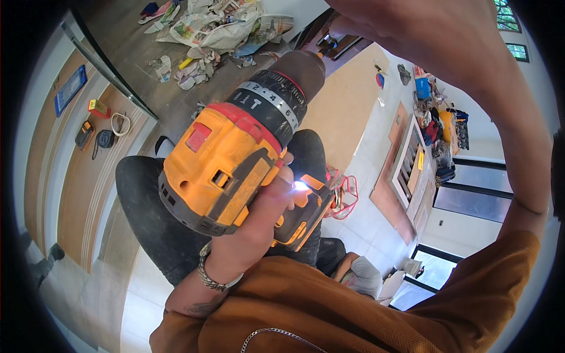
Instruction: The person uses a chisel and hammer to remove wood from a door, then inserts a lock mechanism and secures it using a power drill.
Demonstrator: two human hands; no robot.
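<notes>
My left hand (274,191) is closed around the handle of a yellow and black cordless drill (226,162). Its lit work light glows beside my fingers, and the chuck points up toward the top of the view. A thin bit (321,55) sticks out of the chuck, close to a dark edge or fitting (329,42) that I cannot make out. Raised along the right side, my right arm brings my right hand (376,17) to the top edge near that bit; its fingers are mostly cut off or hidden. A red-framed clip (346,197) hangs by the drill's battery.
Crumpled paper and sacking (218,26) litter the dark floor. Left, a shelf-like wood panel (88,159) carries a blue box, a tape measure and a cable. A large tan board (341,97) lies beyond my knees. Someone in a grey shirt (363,276) sits near a framed panel (409,165).
</notes>
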